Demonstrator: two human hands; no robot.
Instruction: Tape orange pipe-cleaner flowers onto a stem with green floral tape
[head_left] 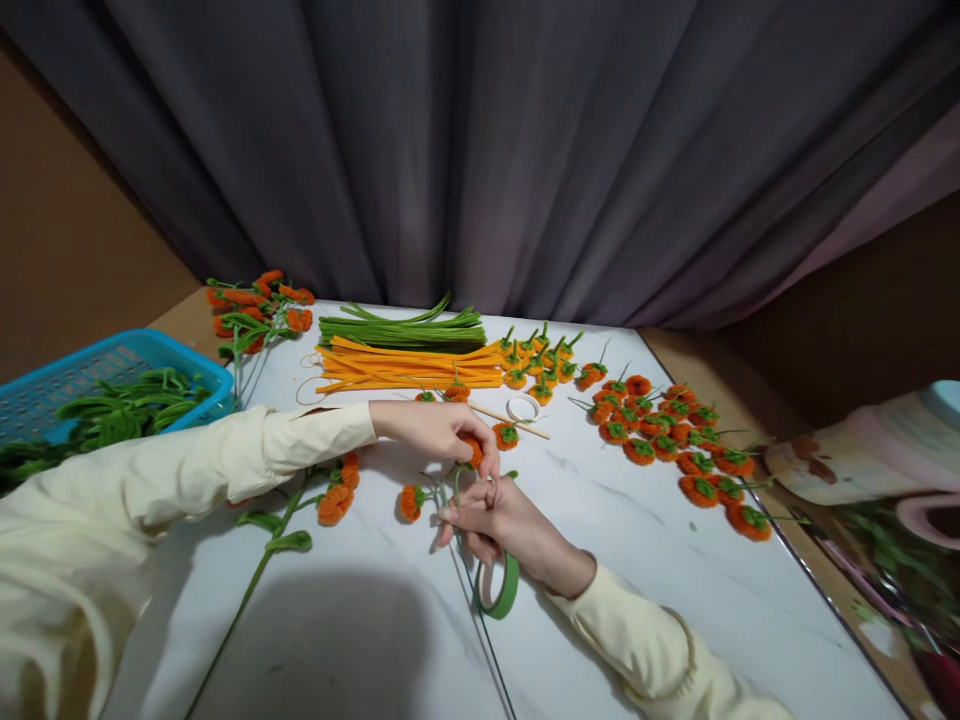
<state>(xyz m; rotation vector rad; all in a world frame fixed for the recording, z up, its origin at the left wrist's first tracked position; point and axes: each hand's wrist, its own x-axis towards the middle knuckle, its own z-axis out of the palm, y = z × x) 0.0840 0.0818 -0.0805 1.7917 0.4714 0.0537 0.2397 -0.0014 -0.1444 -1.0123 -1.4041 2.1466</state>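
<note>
My left hand [442, 430] is closed on a small orange pipe-cleaner pumpkin [472, 451] near the middle of the table. Just below it, my right hand [487, 515] pinches a thin dark stem [480, 620] that runs down toward the front edge. A roll of green tape [508, 588] hangs under my right hand. Another orange pumpkin [411, 503] sticks out to the left of my fingers. A finished-looking branch [259, 565] with green leaves and orange pumpkins [336, 503] lies left of my hands, partly under my left sleeve.
Behind my hands lie green strips [405, 332], orange strips [412, 365], a wooden stick [525, 426] and a white ring [523, 407]. Several orange pumpkins [664, 422] spread to the right. A blue basket [221, 385] of green leaves stands left, a large bottle [862, 450] right.
</note>
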